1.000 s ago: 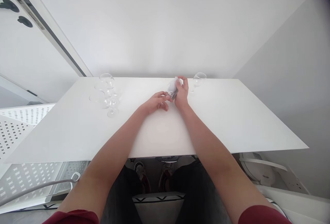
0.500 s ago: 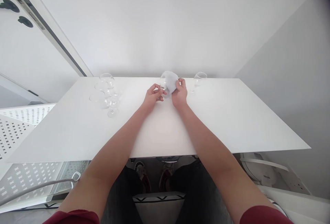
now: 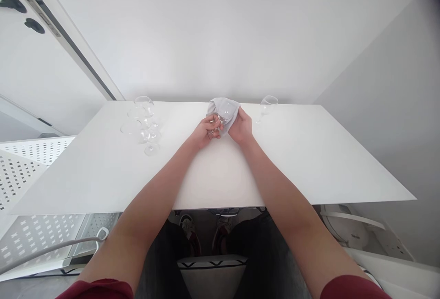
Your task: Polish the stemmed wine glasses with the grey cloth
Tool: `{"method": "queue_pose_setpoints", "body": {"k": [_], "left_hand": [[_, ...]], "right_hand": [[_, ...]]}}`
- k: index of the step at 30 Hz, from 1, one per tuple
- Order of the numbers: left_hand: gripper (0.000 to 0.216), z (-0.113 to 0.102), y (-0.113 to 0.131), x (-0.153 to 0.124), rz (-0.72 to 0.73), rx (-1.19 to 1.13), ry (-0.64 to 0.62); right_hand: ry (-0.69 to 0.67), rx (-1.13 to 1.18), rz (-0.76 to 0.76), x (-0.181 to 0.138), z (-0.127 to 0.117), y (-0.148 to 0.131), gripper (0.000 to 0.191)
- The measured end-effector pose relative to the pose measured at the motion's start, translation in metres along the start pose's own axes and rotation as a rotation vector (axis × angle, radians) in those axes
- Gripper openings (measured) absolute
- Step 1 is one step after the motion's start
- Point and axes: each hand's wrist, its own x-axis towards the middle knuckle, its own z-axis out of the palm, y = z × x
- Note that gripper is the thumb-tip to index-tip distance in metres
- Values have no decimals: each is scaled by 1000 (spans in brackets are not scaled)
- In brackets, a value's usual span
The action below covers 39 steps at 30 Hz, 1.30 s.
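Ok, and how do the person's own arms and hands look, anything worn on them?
Short, plain, dark red sleeves leave the arms bare below. The left hand and right hand are ungloved, and no watch, bracelet or marking shows.

Above the white table [image 3: 330, 161], your left hand [image 3: 205, 131] hides much of the held glass's [image 3: 225, 109] stem, and you can't tell its bowl's edge from the cloth [image 3: 213, 106]. Left of the table, the door [image 3: 37, 65] is cut off.
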Motion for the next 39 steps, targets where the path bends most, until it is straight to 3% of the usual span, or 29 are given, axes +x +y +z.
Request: {"method": "queue_pose_setpoints", "body": {"k": [2,7,13,16,21,25,27,32,39], "left_hand": [[32,-1,1,-1,-61,-19,-3],[28,0,5,-6,-211,7,-57],[33,-1,3,-2,-79,77,66],[37,0,3,-1,39,120,149],[38,-2,1,1,155,55,304],[30,-5,-2,2,137,102,374],[27,-3,-3,-1,140,214,355],[25,9,-2,-9,151,508,198],[27,15,-3,-12,128,567,124]], "right_hand": [[-27,42,5,0,1,-3,33],[50,62,-86,-4,-2,-10,29],[165,-174,-330,-6,1,-6,25],[175,-270,-313,-4,5,-3,33],[69,-572,-322,-9,11,0,44],[-165,-934,-415,-12,15,4,35],[-193,-1039,-452,-11,16,3,32],[47,-889,-428,-9,10,-4,47],[348,-835,-400,-9,1,2,6]]}}
